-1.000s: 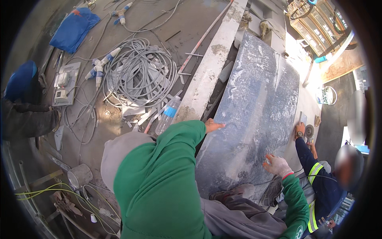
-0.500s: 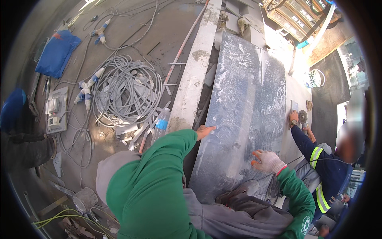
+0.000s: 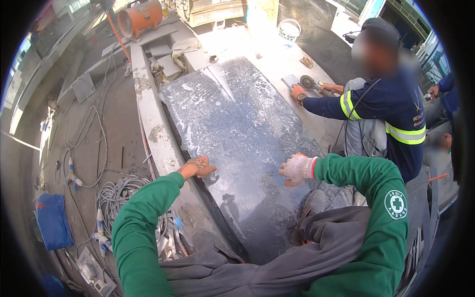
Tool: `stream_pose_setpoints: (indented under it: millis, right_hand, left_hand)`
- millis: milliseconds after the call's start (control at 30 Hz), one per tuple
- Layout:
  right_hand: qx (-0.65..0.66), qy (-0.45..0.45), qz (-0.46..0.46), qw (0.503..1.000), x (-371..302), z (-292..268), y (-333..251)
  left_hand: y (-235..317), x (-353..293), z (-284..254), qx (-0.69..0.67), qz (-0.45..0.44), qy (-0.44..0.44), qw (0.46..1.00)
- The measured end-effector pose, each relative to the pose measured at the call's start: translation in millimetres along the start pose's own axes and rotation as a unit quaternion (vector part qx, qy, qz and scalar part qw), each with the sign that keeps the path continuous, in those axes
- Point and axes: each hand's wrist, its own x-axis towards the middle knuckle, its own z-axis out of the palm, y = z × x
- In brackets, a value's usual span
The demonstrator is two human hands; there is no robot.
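Note:
A large grey-blue slab (image 3: 247, 143), smeared with white dust, lies in front of me. My left hand (image 3: 197, 167), bare, is over its left edge with the fingers stretched out to the right; whether it touches cannot be made out. Above the slab's right part is my right hand (image 3: 298, 170) in a white knitted glove with orange fingertips, its fingers loosely bent and apart. Neither hand shows anything held. My shoe (image 3: 311, 205) rests by the slab's near right side.
A co-worker (image 3: 381, 109) crouches at right, holding an angle grinder (image 3: 309, 82). Left of the slab runs a pale concrete curb (image 3: 161, 133). Beyond it lie coiled grey cables (image 3: 118, 195) and a blue cloth (image 3: 53, 220). A white bucket (image 3: 289, 32) and an orange blower (image 3: 140, 19) stand farther back.
My view has swung up and to the left, bringing the orange blower into sight. My gloved right hand's spread fingers have bent down. The co-worker still holds the grinder.

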Motion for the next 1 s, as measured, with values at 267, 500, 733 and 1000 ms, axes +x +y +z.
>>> stream_pose_setpoints:
  millis: [267, 500, 733, 1000]
  right_hand:
    - [0.001, 0.045, -0.027, 0.999, -3.1, 8.4, 6.9]
    - [0.002, -0.001, 0.006, 1.0, -25.8, 33.5, 19.5]
    - [-0.01, -0.021, 0.011, 1.0, -6.0, 13.7, 11.9]
    - [0.033, 0.049, 0.046, 0.997, -18.0, 18.9, 27.1]
  left_hand:
    - [-3.6, -14.8, -43.9, 0.13, 0.068, 0.123, 0.982]
    - [-57.9, -41.6, -24.1, 0.142, -0.04, -0.113, 0.983]
    - [-113.9, -18.1, -56.8, 0.221, -0.087, 0.0, 0.971]
    - [-93.4, -10.8, -57.4, 0.241, -0.012, 0.036, 0.97]
